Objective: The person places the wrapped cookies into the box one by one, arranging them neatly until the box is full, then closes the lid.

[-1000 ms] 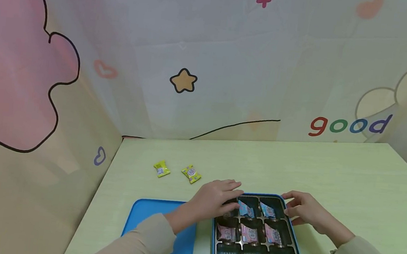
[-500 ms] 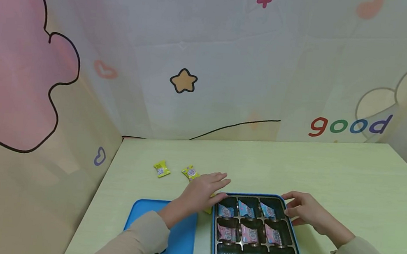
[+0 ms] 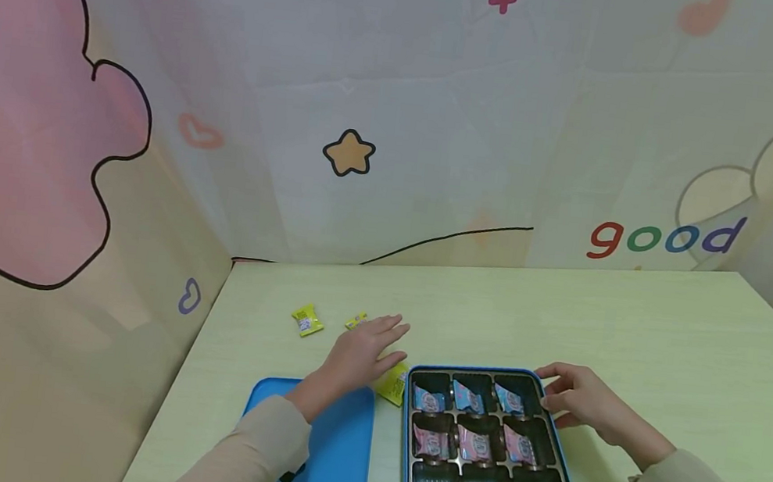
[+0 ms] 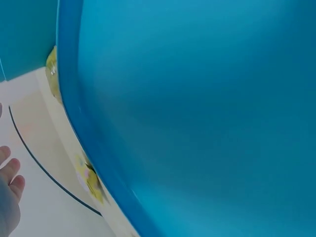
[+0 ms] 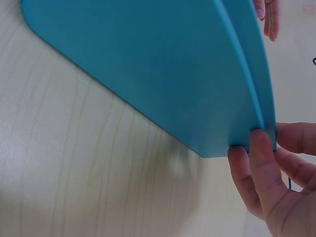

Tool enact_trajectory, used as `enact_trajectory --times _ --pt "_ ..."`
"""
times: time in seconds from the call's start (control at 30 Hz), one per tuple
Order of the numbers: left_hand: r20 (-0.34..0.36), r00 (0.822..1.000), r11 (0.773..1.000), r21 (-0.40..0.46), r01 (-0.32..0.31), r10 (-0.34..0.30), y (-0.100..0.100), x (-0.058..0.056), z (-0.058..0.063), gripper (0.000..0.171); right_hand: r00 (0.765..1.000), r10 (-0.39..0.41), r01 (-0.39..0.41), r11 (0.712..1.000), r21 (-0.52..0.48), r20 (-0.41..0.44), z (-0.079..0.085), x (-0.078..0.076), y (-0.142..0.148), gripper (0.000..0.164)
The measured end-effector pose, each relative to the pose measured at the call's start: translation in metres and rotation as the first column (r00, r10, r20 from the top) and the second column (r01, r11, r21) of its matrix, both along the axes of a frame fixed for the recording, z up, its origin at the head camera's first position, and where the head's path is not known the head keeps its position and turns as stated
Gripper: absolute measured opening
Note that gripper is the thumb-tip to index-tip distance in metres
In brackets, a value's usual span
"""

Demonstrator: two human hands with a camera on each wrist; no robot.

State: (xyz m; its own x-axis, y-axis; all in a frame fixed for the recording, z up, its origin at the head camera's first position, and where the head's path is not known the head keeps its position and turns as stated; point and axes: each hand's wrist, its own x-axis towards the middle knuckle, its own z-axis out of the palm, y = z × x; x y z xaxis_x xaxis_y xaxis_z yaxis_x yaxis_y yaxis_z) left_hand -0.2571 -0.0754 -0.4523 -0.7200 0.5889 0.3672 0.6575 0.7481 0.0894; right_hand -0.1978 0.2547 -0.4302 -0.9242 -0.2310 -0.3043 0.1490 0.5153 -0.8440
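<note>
My left hand [image 3: 359,354] hovers with fingers extended, holding nothing. It partly covers one small yellow wrapped candy [image 3: 355,320]. A second yellow candy [image 3: 392,384] lies just below its thumb, right beside the blue tin [image 3: 404,451]. The tin carries a dark nine-compartment insert. Blue-wrapped candies [image 3: 467,397] sit in the back row and pink-wrapped candies [image 3: 474,443] in the middle row; the front row holds none. At the tin's far right corner my right hand [image 3: 585,403] grips the rim, thumb on top and fingers against the outer wall [image 5: 148,74], as the right wrist view shows.
Left of the tin lies a blue lid [image 3: 339,456], partly under my left forearm; its raised edge [image 4: 69,74] fills much of the left wrist view. Another yellow candy [image 3: 307,321] rests farther back on the pale wooden table [image 3: 563,314]. A printed cloth backdrop [image 3: 441,121] stands behind.
My left hand has moved left off the tin's back-left compartment, uncovering a blue candy there and the yellow candy beside the tin. It now overlaps a farther yellow candy. My right hand stays put.
</note>
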Motion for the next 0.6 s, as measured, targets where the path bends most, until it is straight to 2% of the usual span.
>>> enact_trajectory --times 0.27,0.6 --pt "0.043 0.996 0.997 -0.015 -0.079 0.079 -0.011 -0.007 -0.007 0.048 1.0 -0.005 0.005 1.0 -0.003 0.001 -0.001 -0.001 0.0 0.045" --pt "0.114 0.984 0.991 -0.01 -0.136 0.137 -0.02 -0.015 -0.012 0.049 1.0 -0.008 0.008 1.0 0.007 0.0 -0.001 0.0 0.0 0.045"
